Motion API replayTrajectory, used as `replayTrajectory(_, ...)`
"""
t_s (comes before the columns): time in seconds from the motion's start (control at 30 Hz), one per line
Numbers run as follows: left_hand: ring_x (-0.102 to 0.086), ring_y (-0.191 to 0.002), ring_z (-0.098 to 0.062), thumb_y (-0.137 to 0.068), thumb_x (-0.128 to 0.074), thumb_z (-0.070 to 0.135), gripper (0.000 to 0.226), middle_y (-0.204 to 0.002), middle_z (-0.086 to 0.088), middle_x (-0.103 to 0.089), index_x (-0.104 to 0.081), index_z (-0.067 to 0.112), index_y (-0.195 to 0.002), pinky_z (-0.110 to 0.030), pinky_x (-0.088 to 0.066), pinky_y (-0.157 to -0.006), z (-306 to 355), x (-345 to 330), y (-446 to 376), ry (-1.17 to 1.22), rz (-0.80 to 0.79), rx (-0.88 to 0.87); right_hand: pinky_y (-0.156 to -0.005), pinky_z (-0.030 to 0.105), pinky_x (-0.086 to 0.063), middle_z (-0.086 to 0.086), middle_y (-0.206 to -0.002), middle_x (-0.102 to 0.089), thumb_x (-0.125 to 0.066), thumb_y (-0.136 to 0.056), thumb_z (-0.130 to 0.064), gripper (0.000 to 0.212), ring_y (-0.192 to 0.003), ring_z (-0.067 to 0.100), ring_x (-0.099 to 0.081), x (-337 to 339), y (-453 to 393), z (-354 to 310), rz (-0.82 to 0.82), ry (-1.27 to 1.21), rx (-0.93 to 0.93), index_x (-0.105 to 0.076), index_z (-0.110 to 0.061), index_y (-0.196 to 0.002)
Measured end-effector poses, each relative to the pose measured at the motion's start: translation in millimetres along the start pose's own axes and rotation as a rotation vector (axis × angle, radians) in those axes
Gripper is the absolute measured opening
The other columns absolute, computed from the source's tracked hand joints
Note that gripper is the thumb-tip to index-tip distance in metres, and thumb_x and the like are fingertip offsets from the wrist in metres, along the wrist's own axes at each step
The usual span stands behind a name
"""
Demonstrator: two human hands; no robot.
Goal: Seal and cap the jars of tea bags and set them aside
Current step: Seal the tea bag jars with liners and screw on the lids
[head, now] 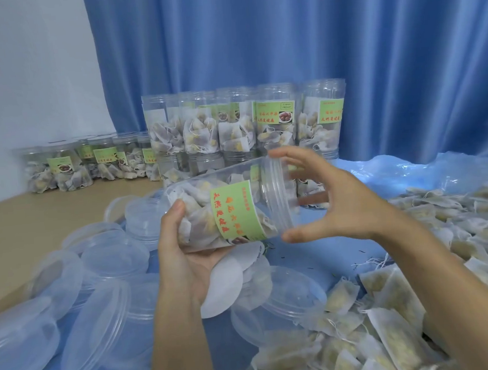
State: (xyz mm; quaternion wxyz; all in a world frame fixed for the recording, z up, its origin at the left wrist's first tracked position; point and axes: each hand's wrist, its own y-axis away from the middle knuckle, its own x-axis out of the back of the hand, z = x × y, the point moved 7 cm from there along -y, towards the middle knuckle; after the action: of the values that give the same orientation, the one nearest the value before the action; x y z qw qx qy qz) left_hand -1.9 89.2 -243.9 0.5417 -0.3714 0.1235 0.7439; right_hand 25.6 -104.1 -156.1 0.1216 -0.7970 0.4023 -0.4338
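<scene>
left grip (183,248) clamps jar (227,212) | right grip (328,201) spread round cap (277,194)

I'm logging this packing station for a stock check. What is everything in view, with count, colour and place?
held jar: one, clear with green label, tilted on its side at centre, filled with tea bags
stacked jars: many, clear, green labels, back centre by the curtain
low jars: several, clear, back left
lids: many, clear, scattered left and front
seal discs: a few, white, under the held jar
loose tea bags: a heap, whitish, right
curtain: one, blue, behind
left hand: grips the jar's base end
right hand: fingers spread around the jar's cap end
</scene>
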Motion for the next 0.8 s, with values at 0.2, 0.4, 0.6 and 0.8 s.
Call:
replayTrajectory(0.2,-0.069,-0.092,-0.033,-0.057,-0.071,0.044,0.043,-0.096,-0.016,-0.071,-0.073,0.014,-0.088,-0.052,-0.055,-0.072,0,-4,0,0.020,-0.006,-0.033,-0.054,0.034,-0.058,-0.008,-0.076,-0.069,-0.060,-0.053,-0.078,0.073,-0.060,0.014,-0.068,0,2,24,0.168,-0.193,-0.336,-0.049,-0.052,-0.120)
replayTrajectory(0.4,-0.070,-0.086,-0.033,-0.057,-0.070,0.044,0.038,-0.091,-0.017,-0.071,-0.074,0.015,-0.081,-0.050,-0.055,-0.066,-5,-5,1,0.043,-0.010,-0.007,-0.092,0.018,-0.049,-0.050,-0.135,-0.021,-0.074,-0.053,-0.068,0.104,-0.122,-0.015,-0.041,-8,1,4,-0.046,-0.067,-0.150,-0.007,-0.070,-0.133)
replayTrajectory(0.6,-0.069,-0.090,-0.034,-0.066,-0.067,0.041,0.047,-0.093,-0.017,-0.071,-0.064,0.008,-0.099,-0.047,-0.055,-0.064,-5,-5,3,0.009,0.002,-0.032,-0.053,0.021,-0.053,-0.023,-0.105,-0.051,-0.081,-0.044,-0.064,0.085,-0.083,0.001,-0.064,-2,3,2,0.130,-0.044,-0.154,-0.040,-0.063,-0.119)
replayTrajectory(0.8,-0.070,-0.093,-0.032,-0.069,-0.065,0.052,0.047,-0.100,-0.016,-0.072,-0.070,0.014,-0.097,-0.046,-0.057,-0.066,-2,-8,1,0.016,0.039,-0.055,-0.067,0.006,-0.047,-0.027,-0.112,-0.050,-0.074,-0.046,-0.060,0.101,-0.096,-0.013,-0.058,-9,-1,15,0.184,-0.272,-0.200,-0.029,-0.054,-0.135)
